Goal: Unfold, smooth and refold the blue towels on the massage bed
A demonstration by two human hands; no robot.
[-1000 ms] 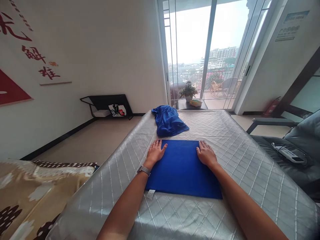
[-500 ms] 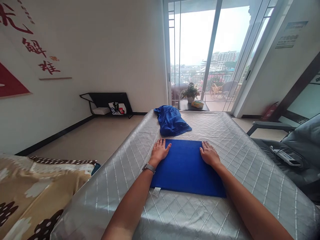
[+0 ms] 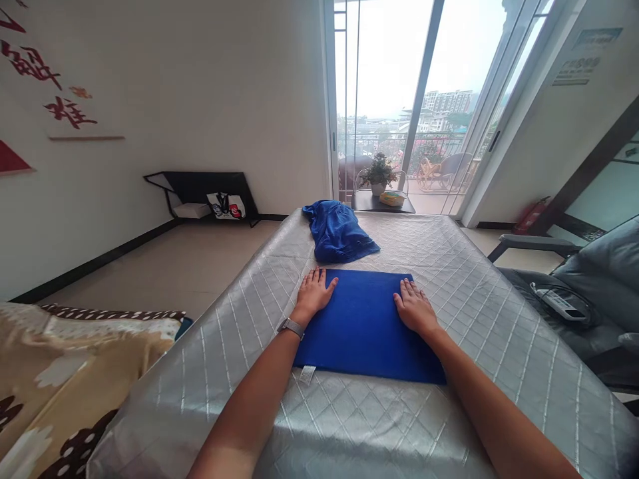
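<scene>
A flat blue rectangle of folded cloth (image 3: pixel 364 326) lies on the silver quilted cover (image 3: pixel 239 332), with a white tag (image 3: pixel 307 374) sticking out at its near left edge. My left hand (image 3: pixel 315 293) rests flat on its far left corner, fingers spread. On the far right part of the cloth my right hand (image 3: pixel 415 306) lies palm down, fingers stretched out. Beyond the folded piece is a crumpled blue cloth (image 3: pixel 339 233). A watch (image 3: pixel 291 327) is on my left wrist.
A patterned beige blanket (image 3: pixel 84 372) lies at the left. To the right stands a dark armchair (image 3: pixel 609 266) with a power strip (image 3: pixel 562 303) on its seat. A small black table (image 3: pixel 369 201) holding a potted plant (image 3: pixel 379 174) and a tissue pack (image 3: pixel 392 198) is behind the covered surface.
The view has shifted slightly, so the scene sits a little higher and further left. My right hand has moved slightly on the folded cloth; both hands stay flat on it.
</scene>
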